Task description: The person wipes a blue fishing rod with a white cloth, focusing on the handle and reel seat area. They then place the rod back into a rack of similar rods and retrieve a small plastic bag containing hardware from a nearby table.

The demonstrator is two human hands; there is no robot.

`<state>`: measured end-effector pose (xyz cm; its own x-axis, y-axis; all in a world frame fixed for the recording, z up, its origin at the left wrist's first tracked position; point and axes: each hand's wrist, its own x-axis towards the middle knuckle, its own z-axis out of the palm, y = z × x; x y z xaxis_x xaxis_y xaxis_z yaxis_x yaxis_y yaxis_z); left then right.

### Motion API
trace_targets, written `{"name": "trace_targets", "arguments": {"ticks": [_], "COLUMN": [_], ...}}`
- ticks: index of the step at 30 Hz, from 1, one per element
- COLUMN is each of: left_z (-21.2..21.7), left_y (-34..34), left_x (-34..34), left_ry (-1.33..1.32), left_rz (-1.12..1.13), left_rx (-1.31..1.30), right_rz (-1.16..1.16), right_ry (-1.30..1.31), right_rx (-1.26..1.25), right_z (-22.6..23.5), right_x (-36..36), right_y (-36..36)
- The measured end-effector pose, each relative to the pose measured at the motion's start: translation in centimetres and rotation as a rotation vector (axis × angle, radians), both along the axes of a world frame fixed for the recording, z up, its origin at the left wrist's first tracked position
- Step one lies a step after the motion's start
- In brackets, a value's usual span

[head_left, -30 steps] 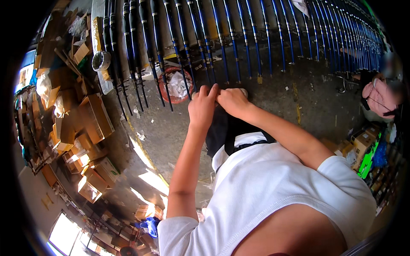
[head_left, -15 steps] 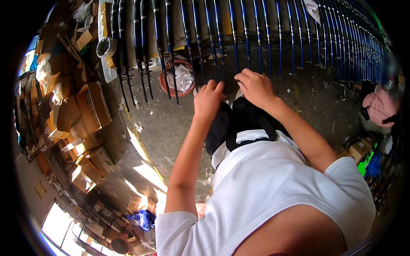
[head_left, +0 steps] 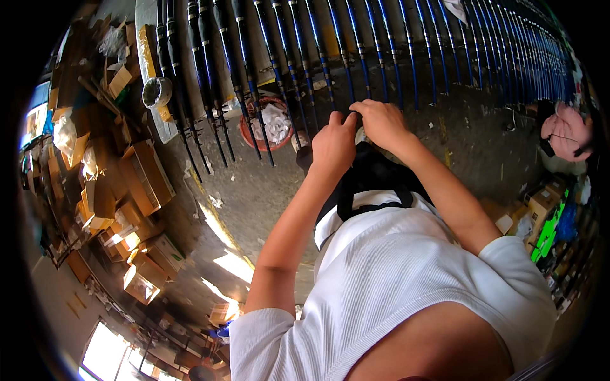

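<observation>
Centrally, just above the middle of the frame, two bare hands meet over a dark grey concrete floor (head_left: 254, 190), in front of the wearer's white ribbed short-sleeved shirt (head_left: 413, 279) and black trousers (head_left: 381, 166). The left hand (head_left: 333, 143) is curled, thumb and forefinger drawn together; the right hand (head_left: 383, 124), bent at the wrist, brings its fingertips up against them. Both look pinched, but whether anything small or thin sits between them cannot be made out. Across the top of the frame runs a long row of slim, glossy blue-and-black rods with metallic bands (head_left: 274, 63), fanned from upper left to upper right. Some in the middle end close to the fingers; whether one is touched cannot be told. Judging by the joined fingertips, the present bit of handwork seems unfinished, while the rods farther to either side have no hand on them. Nothing visible marks finished rods from waiting ones, so the number done or left cannot be counted. At upper left, a round greyish roll of tape (head_left: 167, 93) sits beside the rods; left of the hands, a round red basket (head_left: 245, 132) holds crumpled white material (head_left: 277, 120).
</observation>
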<state>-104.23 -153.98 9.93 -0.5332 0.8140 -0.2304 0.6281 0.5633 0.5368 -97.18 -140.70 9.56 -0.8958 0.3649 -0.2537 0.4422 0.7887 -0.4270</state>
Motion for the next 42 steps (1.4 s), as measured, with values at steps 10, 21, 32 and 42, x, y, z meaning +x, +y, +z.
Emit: {"name": "trace_targets", "arguments": {"ticks": [10,21,32,42], "left_z": [-2.0,-1.8,0.0,-3.4], "left_y": [2.1,2.0,1.3,2.2], "left_x": [1.0,0.8,-0.3,1.3], "left_ry": [-0.049,-0.263,-0.111,0.231], "left_rz": [-0.002,0.054,0.068,-0.102], "left_rx": [-0.039,0.053,0.121,-0.068], "right_rz": [-0.066,0.031,-0.069,0.117], "right_ry": [-0.155,-0.159,0.051,0.065], "right_rx": [0.029,-0.046,0.021,0.122], "right_z": [0.0,-1.2,-0.1,-3.7], "right_x": [1.1,1.4,2.7,2.5], "right_y": [1.2,2.2,2.8,1.5]}}
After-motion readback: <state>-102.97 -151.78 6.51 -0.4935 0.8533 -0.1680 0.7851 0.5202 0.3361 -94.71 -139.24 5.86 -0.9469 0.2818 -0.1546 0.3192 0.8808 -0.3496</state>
